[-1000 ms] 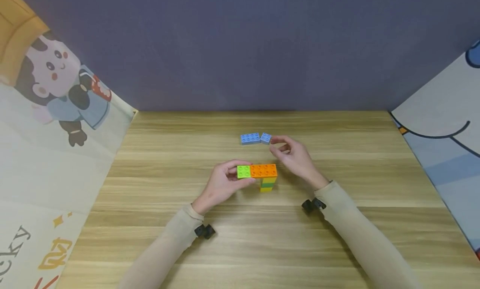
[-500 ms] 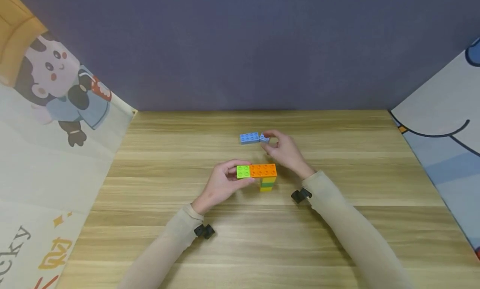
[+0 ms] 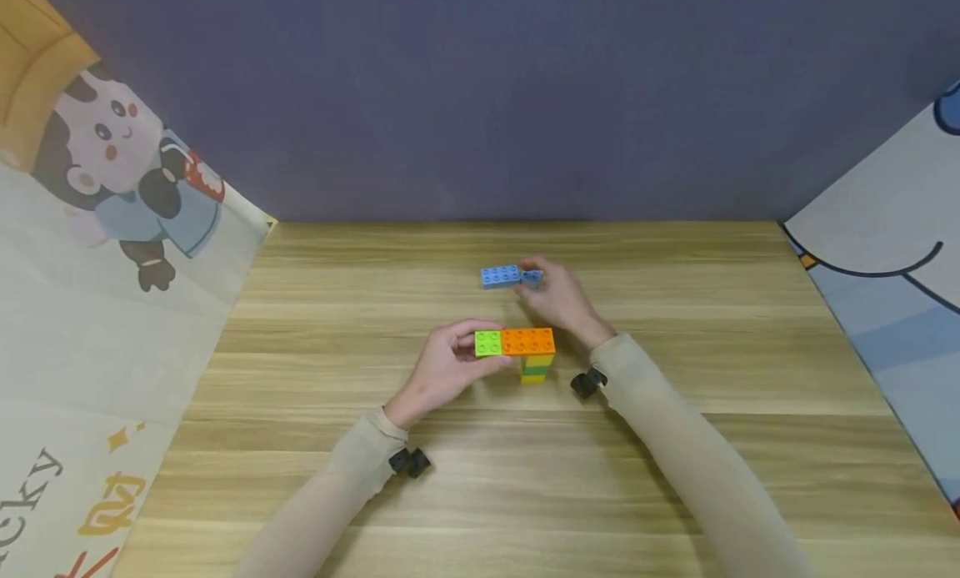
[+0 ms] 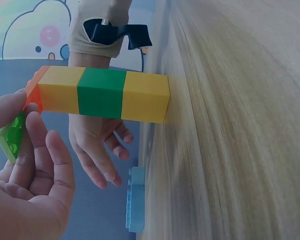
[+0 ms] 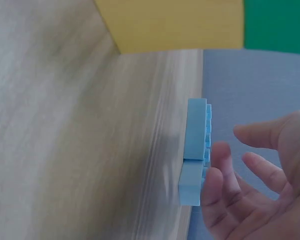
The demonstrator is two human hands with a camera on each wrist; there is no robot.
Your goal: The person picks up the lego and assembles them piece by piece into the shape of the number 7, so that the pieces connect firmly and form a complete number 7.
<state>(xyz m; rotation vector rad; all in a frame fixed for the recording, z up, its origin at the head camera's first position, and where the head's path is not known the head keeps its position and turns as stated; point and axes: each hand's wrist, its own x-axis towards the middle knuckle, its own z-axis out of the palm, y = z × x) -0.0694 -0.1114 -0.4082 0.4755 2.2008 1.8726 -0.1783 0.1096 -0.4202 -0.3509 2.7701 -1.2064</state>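
In the head view my left hand pinches the lime-green brick at the overhanging end of a toy-brick structure. Beside that brick lies an orange brick, on top of a yellow-green-yellow column that stands on the table. My right hand reaches past the column to a small blue brick. From the right wrist, its fingertips are right at that brick's studs, while the thumb stays apart. A longer blue brick lies against the small one's left side.
The wooden table runs back to a dark blue-grey partition. Printed panels flank it, with a cartoon figure on the left one. Black wrist cameras sit on both sleeves, the right one just right of the column.
My right hand has moved left, from beside the small blue brick to over it, its fingers now around it in the head view. The left hand and the structure have kept their place.
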